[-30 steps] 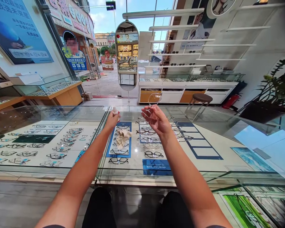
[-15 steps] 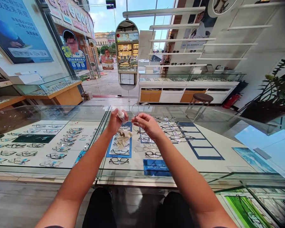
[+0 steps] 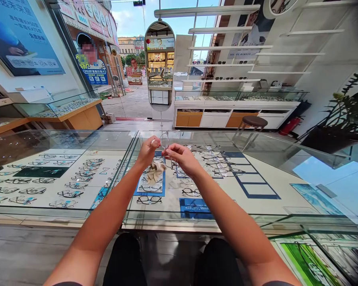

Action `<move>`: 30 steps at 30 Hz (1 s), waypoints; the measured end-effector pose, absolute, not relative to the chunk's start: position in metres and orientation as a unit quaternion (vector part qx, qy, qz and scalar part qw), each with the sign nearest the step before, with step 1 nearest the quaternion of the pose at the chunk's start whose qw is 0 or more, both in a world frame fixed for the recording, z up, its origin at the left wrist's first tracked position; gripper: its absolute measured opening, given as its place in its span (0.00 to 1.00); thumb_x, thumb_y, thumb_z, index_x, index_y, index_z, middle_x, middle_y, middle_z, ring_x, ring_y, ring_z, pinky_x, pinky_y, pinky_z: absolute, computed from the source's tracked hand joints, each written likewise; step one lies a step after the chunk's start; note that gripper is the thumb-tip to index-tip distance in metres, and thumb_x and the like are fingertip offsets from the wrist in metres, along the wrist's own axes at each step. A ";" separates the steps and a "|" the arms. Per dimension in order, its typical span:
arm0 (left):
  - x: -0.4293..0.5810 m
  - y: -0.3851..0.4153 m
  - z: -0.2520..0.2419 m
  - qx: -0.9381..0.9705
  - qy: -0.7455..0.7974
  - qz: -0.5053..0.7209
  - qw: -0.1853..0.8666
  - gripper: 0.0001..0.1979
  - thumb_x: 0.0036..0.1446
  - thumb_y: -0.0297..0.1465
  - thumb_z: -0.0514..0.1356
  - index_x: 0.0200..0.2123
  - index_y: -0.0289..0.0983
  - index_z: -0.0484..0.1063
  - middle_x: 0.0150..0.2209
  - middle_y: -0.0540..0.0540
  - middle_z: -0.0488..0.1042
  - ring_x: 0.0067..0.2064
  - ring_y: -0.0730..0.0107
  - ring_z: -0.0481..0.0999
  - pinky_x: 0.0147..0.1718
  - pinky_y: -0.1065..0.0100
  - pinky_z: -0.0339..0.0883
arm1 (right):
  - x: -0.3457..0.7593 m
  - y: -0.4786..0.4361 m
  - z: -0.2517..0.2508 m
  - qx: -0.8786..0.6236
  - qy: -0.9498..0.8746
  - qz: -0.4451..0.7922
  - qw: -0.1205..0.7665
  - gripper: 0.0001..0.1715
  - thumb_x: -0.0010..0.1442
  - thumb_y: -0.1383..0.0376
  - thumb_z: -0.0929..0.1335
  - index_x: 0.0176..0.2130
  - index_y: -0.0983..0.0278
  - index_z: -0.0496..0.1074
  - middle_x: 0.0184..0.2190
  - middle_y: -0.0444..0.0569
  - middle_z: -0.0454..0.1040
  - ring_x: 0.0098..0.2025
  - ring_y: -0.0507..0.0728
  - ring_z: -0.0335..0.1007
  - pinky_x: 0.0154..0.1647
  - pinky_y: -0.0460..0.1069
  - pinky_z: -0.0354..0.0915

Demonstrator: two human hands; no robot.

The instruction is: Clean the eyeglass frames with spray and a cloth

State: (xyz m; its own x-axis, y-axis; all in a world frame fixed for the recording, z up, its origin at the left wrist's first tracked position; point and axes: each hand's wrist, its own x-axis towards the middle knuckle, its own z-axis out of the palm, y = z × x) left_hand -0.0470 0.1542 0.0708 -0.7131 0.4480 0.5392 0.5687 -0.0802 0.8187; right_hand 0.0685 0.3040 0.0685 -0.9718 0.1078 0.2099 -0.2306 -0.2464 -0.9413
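Note:
My left hand (image 3: 148, 151) is closed around a small white bottle (image 3: 153, 141), mostly hidden by the fingers. Close beside it, my right hand (image 3: 181, 157) pinches a pair of thin-framed eyeglasses (image 3: 164, 138), held upright with one round lens rim facing the bottle. Both hands are above the glass display counter (image 3: 113, 219). A crumpled beige cloth (image 3: 155, 173) shows just below the left hand. Beneath the hands, several eyeglass frames lie in rows, including a dark pair (image 3: 149, 200) near the front.
A blue printed card (image 3: 195, 208) lies near the counter's front edge. Across the floor stand a round stool (image 3: 254, 122), an oval mirror (image 3: 160, 67) and a low white cabinet (image 3: 216, 120). A potted plant (image 3: 340, 115) is at the right.
My left hand has turned and come nearer the eyeglasses, so less of the bottle shows. The eyeglasses have shifted slightly left with my right hand.

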 end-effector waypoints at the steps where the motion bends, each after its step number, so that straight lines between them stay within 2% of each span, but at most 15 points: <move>1: -0.047 0.154 0.070 -0.372 -0.681 -0.629 0.049 0.32 0.63 0.64 0.56 0.26 0.41 0.66 0.28 0.47 0.65 0.34 0.63 0.63 0.36 0.62 0.61 | 0.069 0.304 0.068 0.051 -0.605 0.788 0.107 0.25 0.50 0.47 0.85 0.34 0.59 0.79 0.38 0.47 0.85 0.44 0.56 0.79 0.53 0.54 0.69; 12: -0.048 0.152 0.068 -0.380 -0.685 -0.620 0.051 0.32 0.65 0.63 0.54 0.28 0.40 0.66 0.30 0.48 0.67 0.35 0.64 0.65 0.37 0.63 0.62 | 0.070 0.303 0.070 0.064 -0.601 0.790 0.099 0.24 0.50 0.47 0.85 0.34 0.59 0.79 0.39 0.47 0.85 0.45 0.57 0.80 0.54 0.55 0.70; 19: -0.043 0.153 0.063 -0.444 -0.723 -0.529 0.023 0.29 0.63 0.59 0.58 0.28 0.40 0.66 0.28 0.50 0.65 0.33 0.66 0.63 0.35 0.64 0.56 | 0.067 0.311 0.074 0.022 -0.527 0.830 0.179 0.27 0.45 0.48 0.87 0.32 0.59 0.79 0.38 0.46 0.85 0.44 0.55 0.81 0.57 0.53 0.73; 24: -0.038 0.158 0.059 -0.460 -0.730 -0.503 0.052 0.27 0.63 0.58 0.57 0.29 0.40 0.66 0.30 0.49 0.67 0.35 0.64 0.66 0.37 0.63 0.58 | 0.064 0.309 0.073 0.029 -0.518 0.836 0.181 0.28 0.43 0.47 0.87 0.32 0.59 0.78 0.36 0.46 0.84 0.43 0.56 0.81 0.56 0.53 0.75; 30: -0.040 0.154 0.063 -0.451 -0.731 -0.511 0.027 0.28 0.65 0.59 0.54 0.29 0.39 0.66 0.29 0.49 0.67 0.34 0.66 0.65 0.35 0.64 0.57 | 0.063 0.311 0.071 0.028 -0.510 0.841 0.178 0.27 0.43 0.48 0.87 0.32 0.59 0.79 0.37 0.45 0.85 0.43 0.55 0.82 0.56 0.52 0.74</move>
